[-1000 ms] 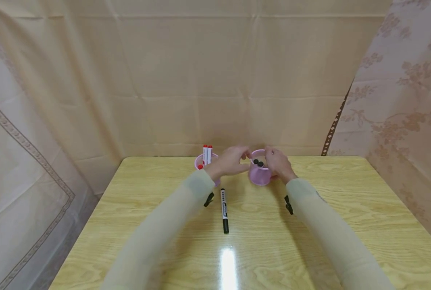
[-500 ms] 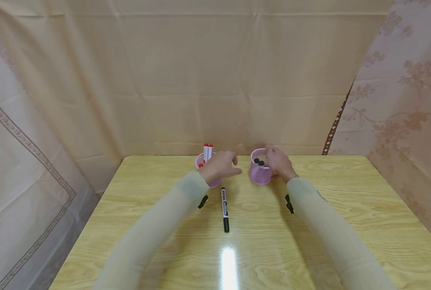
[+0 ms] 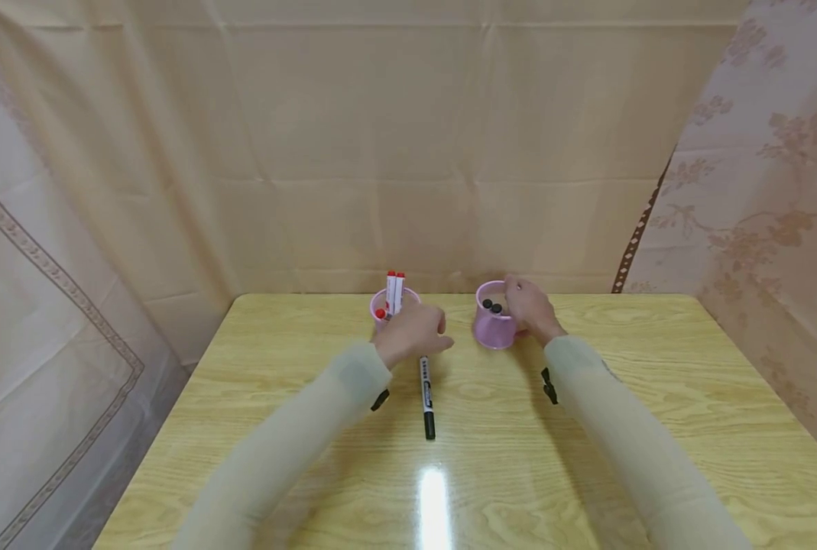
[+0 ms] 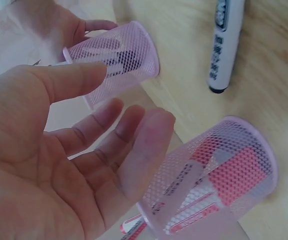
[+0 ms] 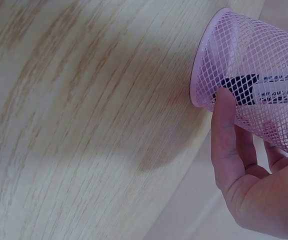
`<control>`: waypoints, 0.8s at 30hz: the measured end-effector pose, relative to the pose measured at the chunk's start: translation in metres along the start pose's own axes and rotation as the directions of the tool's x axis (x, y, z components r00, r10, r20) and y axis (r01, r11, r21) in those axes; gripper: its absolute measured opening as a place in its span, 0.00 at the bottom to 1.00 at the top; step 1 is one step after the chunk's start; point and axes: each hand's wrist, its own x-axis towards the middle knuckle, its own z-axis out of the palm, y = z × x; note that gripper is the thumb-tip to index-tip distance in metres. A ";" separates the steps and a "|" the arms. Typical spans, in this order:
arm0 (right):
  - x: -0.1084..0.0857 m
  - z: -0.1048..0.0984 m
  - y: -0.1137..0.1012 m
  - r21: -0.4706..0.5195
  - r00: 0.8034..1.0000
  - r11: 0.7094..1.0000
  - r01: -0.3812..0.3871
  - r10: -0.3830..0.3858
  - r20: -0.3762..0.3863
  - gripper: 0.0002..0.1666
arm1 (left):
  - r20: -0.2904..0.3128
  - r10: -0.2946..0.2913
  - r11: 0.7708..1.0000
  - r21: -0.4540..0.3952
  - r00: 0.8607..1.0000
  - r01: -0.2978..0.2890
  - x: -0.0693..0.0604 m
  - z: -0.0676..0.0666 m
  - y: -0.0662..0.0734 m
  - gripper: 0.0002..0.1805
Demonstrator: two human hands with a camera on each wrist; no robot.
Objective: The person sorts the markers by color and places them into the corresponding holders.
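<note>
My left hand (image 3: 412,334) hangs above the table with its fingers loosely bent and nothing in it. Beside it stands a pink mesh pen cup (image 4: 256,132) that holds red markers (image 3: 395,293), partly hidden by the hand in the head view. A black whiteboard marker (image 3: 427,399) lies on the table just below that hand, its black cap toward me. To the right, my right hand (image 3: 530,308) grips the side of a second pink mesh pen cup (image 3: 494,334). Two black-tipped markers (image 5: 279,89) stand inside this cup.
The wooden table (image 3: 298,473) ends at a back edge close behind both cups. A beige cloth (image 3: 422,153) hangs beyond it, and a floral cloth (image 3: 779,191) hangs on the right.
My left hand has moved left and toward me, away from the right pen cup, and now hovers near the far end of the lying marker. The right hand keeps its hold.
</note>
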 end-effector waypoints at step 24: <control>0.000 -0.002 0.000 -0.020 1.000 1.000 -0.015 0.015 0.007 0.44 | 0.034 -0.111 0.993 0.051 0.993 0.109 -0.003 0.041 -0.027 0.18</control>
